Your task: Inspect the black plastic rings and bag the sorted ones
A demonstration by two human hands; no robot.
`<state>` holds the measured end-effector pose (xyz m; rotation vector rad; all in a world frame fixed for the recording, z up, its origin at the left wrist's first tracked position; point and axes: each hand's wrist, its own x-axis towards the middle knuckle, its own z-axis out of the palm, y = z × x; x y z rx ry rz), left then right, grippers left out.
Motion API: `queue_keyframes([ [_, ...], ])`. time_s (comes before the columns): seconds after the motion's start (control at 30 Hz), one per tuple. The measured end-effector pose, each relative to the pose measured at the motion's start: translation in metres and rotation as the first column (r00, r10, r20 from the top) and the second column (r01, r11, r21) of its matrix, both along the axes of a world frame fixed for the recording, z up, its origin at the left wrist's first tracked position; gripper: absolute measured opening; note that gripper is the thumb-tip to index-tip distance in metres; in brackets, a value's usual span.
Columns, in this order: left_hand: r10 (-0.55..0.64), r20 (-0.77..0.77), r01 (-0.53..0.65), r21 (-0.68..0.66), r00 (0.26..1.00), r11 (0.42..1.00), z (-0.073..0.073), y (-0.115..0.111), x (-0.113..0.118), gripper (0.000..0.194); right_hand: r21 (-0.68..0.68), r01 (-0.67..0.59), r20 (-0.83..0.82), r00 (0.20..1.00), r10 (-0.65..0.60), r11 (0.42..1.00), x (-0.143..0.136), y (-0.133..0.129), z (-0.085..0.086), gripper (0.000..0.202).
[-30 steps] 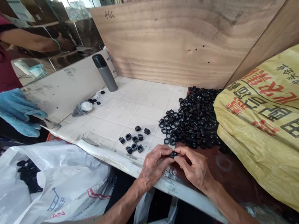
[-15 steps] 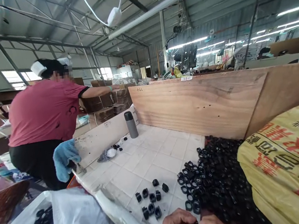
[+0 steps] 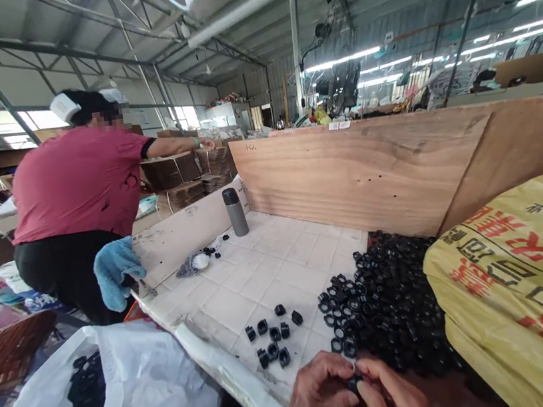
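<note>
At the bottom centre, my left hand (image 3: 319,395) and my right hand (image 3: 392,392) meet, and both pinch one small black part (image 3: 354,382) between their fingertips. A bit of something pale shows at its top. Just beyond my fingers and to the right spreads a large pile of black ring-shaped parts (image 3: 396,300). Several loose black parts (image 3: 273,351) lie in a small group on the white tiled surface (image 3: 279,256), left of and beyond my left hand.
A yellow sack (image 3: 519,276) lies at the right; a white bag (image 3: 150,382) with black parts stands at the left. A grey flask (image 3: 235,214), small plastic bag (image 3: 193,264) and blue cloth (image 3: 118,272) are farther off. A wooden board (image 3: 349,179) closes the back. A person (image 3: 77,183) bends at the left.
The view has tilted down a little, so more of both hands shows. My hands still hold the black part together, with the fingers slightly shifted. The loose group looks the same.
</note>
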<state>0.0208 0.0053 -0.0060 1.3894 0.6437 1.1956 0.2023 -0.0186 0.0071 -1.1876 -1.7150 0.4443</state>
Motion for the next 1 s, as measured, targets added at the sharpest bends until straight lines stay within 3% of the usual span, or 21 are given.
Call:
queue_keyframes([
  [0.1, 0.028, -0.151, -0.017, 0.078, 0.988, 0.997, 0.013, -0.008, -0.003, 0.022, -0.121, -0.025, -0.023, 0.999, 0.023, 0.992, 0.000, -0.006, 0.010, 0.019],
  [0.17, 0.014, -0.193, -0.006, 0.046, 0.981, 0.999, 0.020, -0.010, -0.003, 0.021, -0.192, -0.034, -0.046, 0.999, 0.025, 0.981, -0.001, -0.008, 0.013, 0.018],
  [0.33, -0.033, -0.028, 0.025, -0.260, 0.999, 0.965, 0.031, -0.010, 0.002, 0.028, -0.177, -0.085, 0.006, 0.996, 0.088, 0.980, 0.000, -0.009, 0.016, 0.014],
  [0.4, -0.045, 0.017, 0.048, -0.309, 0.999, 0.950, 0.033, -0.010, 0.002, 0.029, -0.151, -0.128, 0.026, 0.991, 0.134, 0.980, 0.002, -0.009, 0.018, 0.017],
  [0.47, -0.039, -0.035, 0.029, -0.257, 0.999, 0.966, 0.033, -0.011, 0.001, 0.027, -0.148, -0.137, 0.026, 0.990, 0.142, 0.980, 0.004, -0.009, 0.020, 0.015],
  [0.53, 0.017, -0.148, -0.033, -0.108, 0.989, 0.994, 0.031, -0.011, -0.001, 0.023, -0.176, -0.126, 0.033, 0.990, 0.134, 0.976, 0.004, -0.008, 0.020, 0.012],
  [0.6, 0.093, -0.244, -0.078, 0.072, 0.965, 0.994, 0.031, -0.011, -0.002, 0.020, -0.224, -0.107, 0.055, 0.991, 0.122, 0.969, 0.003, -0.007, 0.020, 0.018],
  [0.67, 0.120, -0.276, -0.077, 0.162, 0.954, 0.984, 0.031, -0.011, -0.002, 0.019, -0.246, -0.077, 0.087, 0.991, 0.101, 0.966, 0.001, -0.006, 0.019, 0.030],
  [0.73, 0.095, -0.231, -0.070, 0.112, 0.968, 0.991, 0.032, -0.011, -0.001, 0.018, -0.223, -0.050, 0.113, 0.991, 0.076, 0.974, 0.000, -0.006, 0.018, 0.037],
  [0.9, 0.001, -0.034, -0.008, -0.190, 0.999, 0.982, 0.031, -0.012, 0.002, 0.025, -0.160, -0.081, 0.052, 0.995, 0.090, 0.984, 0.001, -0.010, 0.024, 0.017],
  [1.0, 0.025, -0.089, -0.036, -0.130, 0.996, 0.991, 0.029, -0.012, 0.000, 0.025, -0.110, -0.086, 0.061, 0.994, 0.093, 0.990, 0.002, -0.009, 0.026, 0.017],
])
